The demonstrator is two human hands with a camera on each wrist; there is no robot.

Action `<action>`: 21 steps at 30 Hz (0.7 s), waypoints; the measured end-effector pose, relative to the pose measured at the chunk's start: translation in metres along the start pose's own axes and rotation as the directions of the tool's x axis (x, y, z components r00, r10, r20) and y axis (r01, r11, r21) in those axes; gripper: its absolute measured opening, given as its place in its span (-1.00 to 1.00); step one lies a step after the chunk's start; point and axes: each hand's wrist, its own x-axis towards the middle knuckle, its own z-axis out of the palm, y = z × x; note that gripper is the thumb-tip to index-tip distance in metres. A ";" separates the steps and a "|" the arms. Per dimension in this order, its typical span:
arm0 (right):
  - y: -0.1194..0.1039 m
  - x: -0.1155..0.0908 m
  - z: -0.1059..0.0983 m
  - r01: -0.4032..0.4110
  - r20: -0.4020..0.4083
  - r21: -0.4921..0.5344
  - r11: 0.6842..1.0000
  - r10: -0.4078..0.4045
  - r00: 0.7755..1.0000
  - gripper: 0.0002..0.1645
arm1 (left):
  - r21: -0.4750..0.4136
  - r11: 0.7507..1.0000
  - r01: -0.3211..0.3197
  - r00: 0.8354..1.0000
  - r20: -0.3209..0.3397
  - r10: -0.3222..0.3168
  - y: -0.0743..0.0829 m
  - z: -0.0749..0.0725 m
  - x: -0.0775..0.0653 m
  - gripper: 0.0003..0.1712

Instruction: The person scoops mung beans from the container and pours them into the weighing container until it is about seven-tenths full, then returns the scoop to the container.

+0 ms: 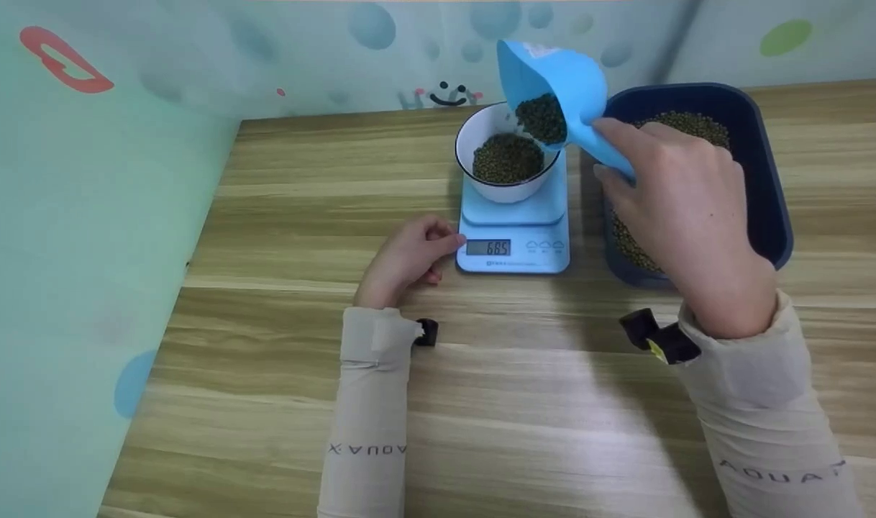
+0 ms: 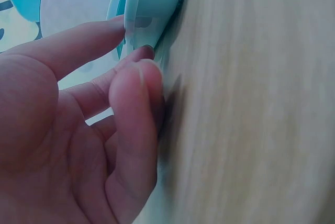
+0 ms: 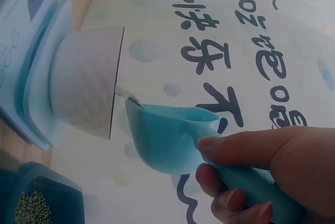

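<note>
My right hand [image 1: 690, 194] grips the handle of a blue scoop [image 1: 585, 79], also plain in the right wrist view. The scoop is tilted over a white bowl [image 1: 506, 193] with a dark rim. Small green beans [image 1: 542, 119] lie at the scoop's mouth, some falling into the bowl. More beans [image 1: 508, 158] are heaped inside it. The bowl stands on a light-blue kitchen scale [image 1: 513, 262], whose display shows 685. At the scale's left edge rests my left hand [image 1: 413, 252], thumb touching the casing and the other fingers loosely bent, as the left wrist view shows.
Right of the scale, a dark blue tub [image 1: 772, 194] holds many more beans, partly hidden under my right hand. Everything stands on a wood-grain table [image 1: 510, 403]. A printed wall covering [image 1: 301, 57] rises right behind the scale and tub.
</note>
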 end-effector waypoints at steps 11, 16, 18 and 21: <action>0.001 0.000 0.002 0.014 -0.029 -0.002 1.000 -0.014 0.999 -0.59 | 0.013 1.000 -0.008 1.000 0.003 0.008 0.000 0.000 0.001 -0.71; 0.000 0.000 0.003 0.020 -0.032 -0.005 1.000 -0.020 0.999 -0.59 | 0.013 1.000 -0.005 1.000 0.010 0.005 0.000 0.000 0.000 -0.72; 0.000 0.000 0.003 0.019 -0.033 -0.004 1.000 -0.019 0.999 -0.59 | 0.005 1.000 0.000 1.000 0.010 0.000 0.001 0.001 0.000 -0.72; 0.000 0.000 0.003 0.021 -0.035 -0.002 1.000 -0.021 0.999 -0.59 | -0.001 1.000 0.006 1.000 0.011 -0.006 0.001 0.001 0.000 -0.73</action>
